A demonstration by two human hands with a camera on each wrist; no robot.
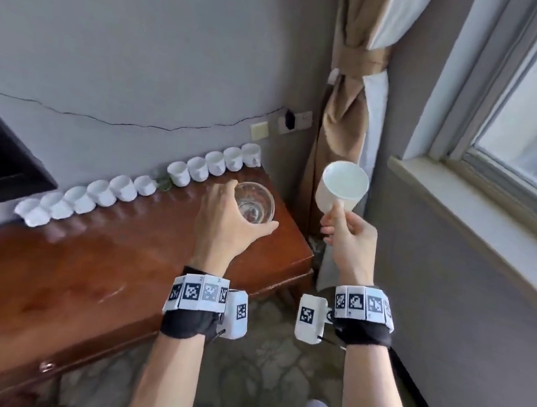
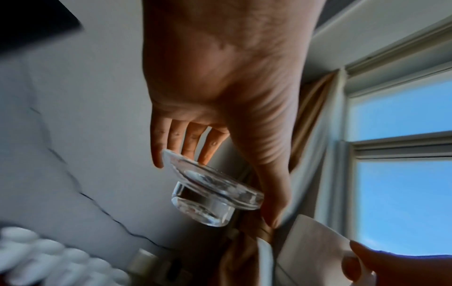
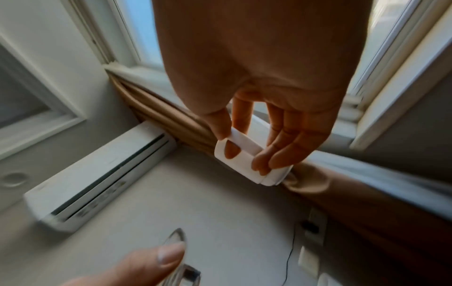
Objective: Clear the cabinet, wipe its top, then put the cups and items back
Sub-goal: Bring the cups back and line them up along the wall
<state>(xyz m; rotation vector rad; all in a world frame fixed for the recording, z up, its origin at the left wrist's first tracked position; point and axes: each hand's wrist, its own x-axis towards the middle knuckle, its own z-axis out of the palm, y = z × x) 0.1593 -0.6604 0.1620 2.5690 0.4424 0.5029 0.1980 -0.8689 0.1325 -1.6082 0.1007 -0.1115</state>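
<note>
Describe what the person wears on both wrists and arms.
Each wrist carries a black band under a ring of white tiles printed with black square codes. A white camera box with one code hangs inside each wrist. Forearms are bare, no sleeves.

glossy dark wooden cabinet (image 1: 135, 271), clear glass bowl (image 1: 255, 205), smooth white ceramic cup (image 1: 342, 187), tan cloth curtain (image 1: 344, 111)

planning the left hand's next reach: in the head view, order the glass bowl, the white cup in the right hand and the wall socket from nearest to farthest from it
1. glass bowl: gripped by the left hand, over the cabinet's right end.
2. white cup: to its right, held up by the right hand.
3. wall socket: on the wall behind.
</note>
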